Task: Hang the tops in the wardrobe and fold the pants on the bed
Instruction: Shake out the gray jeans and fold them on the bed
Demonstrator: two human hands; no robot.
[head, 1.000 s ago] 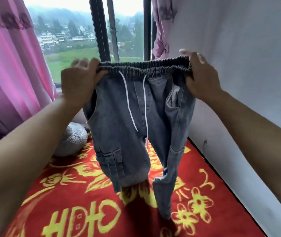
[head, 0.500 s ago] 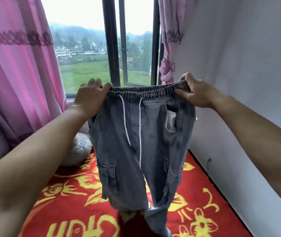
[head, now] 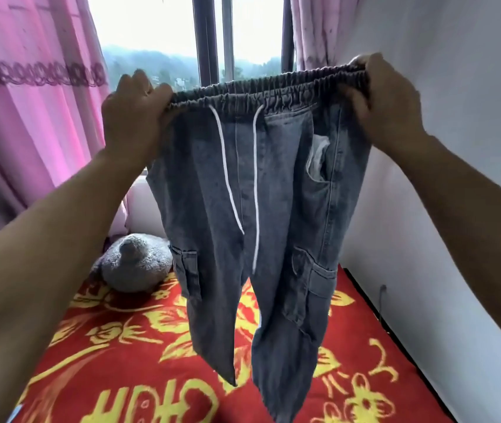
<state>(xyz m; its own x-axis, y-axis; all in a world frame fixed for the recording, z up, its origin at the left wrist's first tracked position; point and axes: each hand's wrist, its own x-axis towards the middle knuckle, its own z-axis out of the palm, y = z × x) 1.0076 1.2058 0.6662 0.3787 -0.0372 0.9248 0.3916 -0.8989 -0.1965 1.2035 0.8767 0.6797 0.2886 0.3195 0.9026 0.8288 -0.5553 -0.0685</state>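
Observation:
A pair of blue denim cargo pants (head: 276,190) with an elastic waistband and two white drawstrings hangs in the air over the bed (head: 121,346). My left hand (head: 135,117) grips the left end of the waistband. At the right end, my right hand (head: 380,99) holds it with curled fingers, and the waistband is stretched flat between the two. Both legs hang free and spread apart, their lower ends above the red blanket with yellow flowers.
A grey plush toy (head: 136,261) lies at the head of the bed. Pink curtains (head: 29,117) hang left and right of the window (head: 212,41). A white wall (head: 456,209) runs along the bed's right side, with a dark gap at its foot.
Both hands have lifted the pants higher and pulled the waistband wider. The legs, bunched together before, now hang apart and straight.

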